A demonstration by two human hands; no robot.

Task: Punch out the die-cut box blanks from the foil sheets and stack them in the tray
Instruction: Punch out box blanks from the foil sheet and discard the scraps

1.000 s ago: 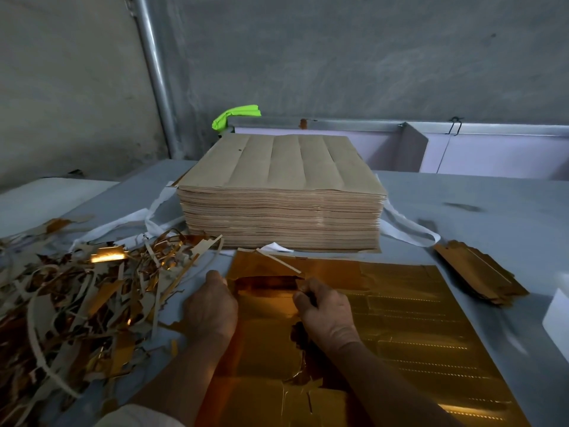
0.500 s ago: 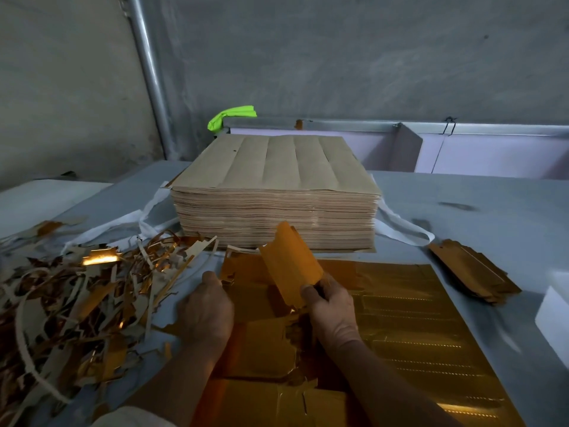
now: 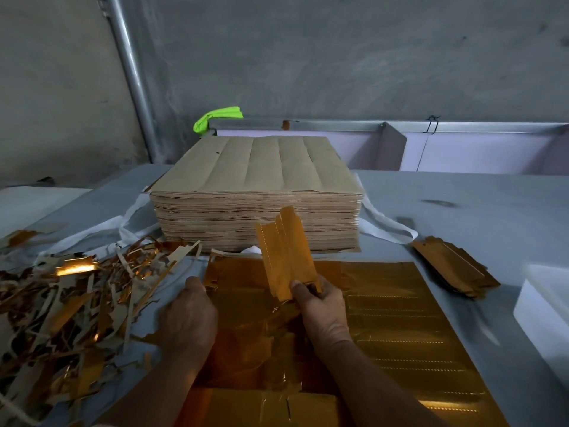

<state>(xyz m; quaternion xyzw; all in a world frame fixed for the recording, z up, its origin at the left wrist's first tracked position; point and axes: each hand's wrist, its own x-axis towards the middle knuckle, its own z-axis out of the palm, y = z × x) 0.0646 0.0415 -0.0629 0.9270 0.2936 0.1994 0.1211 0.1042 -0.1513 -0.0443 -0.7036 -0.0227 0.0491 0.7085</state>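
A gold foil sheet (image 3: 400,328) lies flat on the grey table in front of me. My right hand (image 3: 323,306) pinches a punched-out gold box blank (image 3: 284,257) and holds it up, tilted, above the sheet's far left part. My left hand (image 3: 187,318) presses down on the sheet's left edge, fingers curled over it. A tall stack of sheets, brown side up (image 3: 255,192), stands just behind. A small pile of punched gold blanks (image 3: 452,266) lies to the right. The white tray (image 3: 542,309) shows at the right edge.
A heap of gold and brown offcut strips (image 3: 67,303) covers the table's left side. White straps (image 3: 388,226) trail from under the stack. A metal-framed partition (image 3: 431,146) and a green cloth (image 3: 215,117) stand behind, by a pipe (image 3: 132,78).
My right hand has torn a blank free of the sheet and lifted it higher, from flat on the sheet to upright. My left hand stays pressed on the sheet's left edge.
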